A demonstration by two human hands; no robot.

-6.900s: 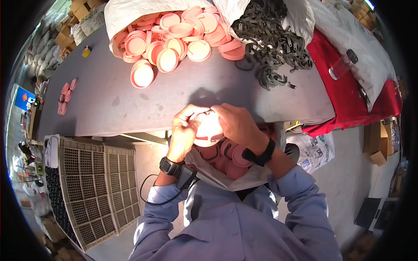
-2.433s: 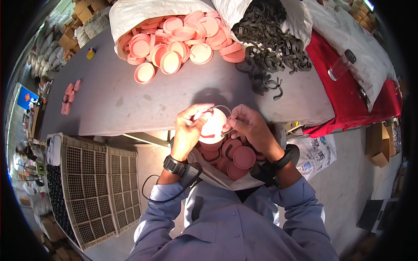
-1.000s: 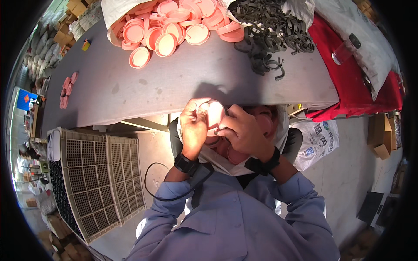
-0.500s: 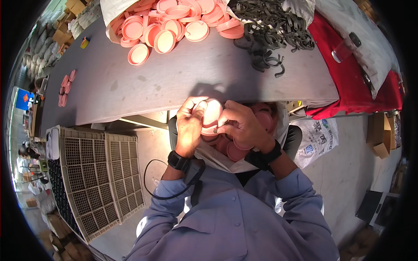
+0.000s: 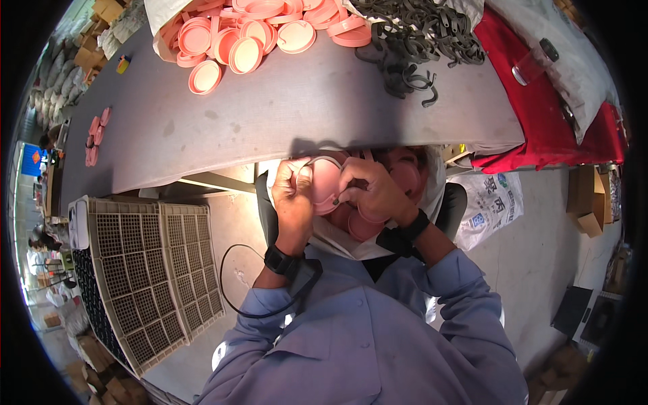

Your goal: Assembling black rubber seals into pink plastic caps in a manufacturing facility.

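Just in front of the table's near edge, my left hand [image 5: 291, 199] grips a round pink lid [image 5: 322, 187] by its left side, thumb on top. A dark grey strap [image 5: 325, 159] curves along the lid's far rim. My right hand [image 5: 374, 191] is closed at the lid's right side, its fingertips pinching a small dark end, seemingly the strap's. Below both hands, a white bag [image 5: 324, 241] on my lap holds several more pink lids [image 5: 365, 226]. Parts of these are hidden by my hands.
On the grey table [image 5: 256, 121] lie a heap of pink lids [image 5: 245, 55] and a pile of dark grey straps [image 5: 432, 40]. A few pink pieces [image 5: 96, 135] sit far left. Beige plastic crates [image 5: 135, 270] stand at my left. A clear jar [image 5: 533, 64] rests on red cloth [image 5: 496, 101].
Both hands have come slightly nearer my body with the lid. The lid has turned, so its broad face and the dark strap along its far rim now show.
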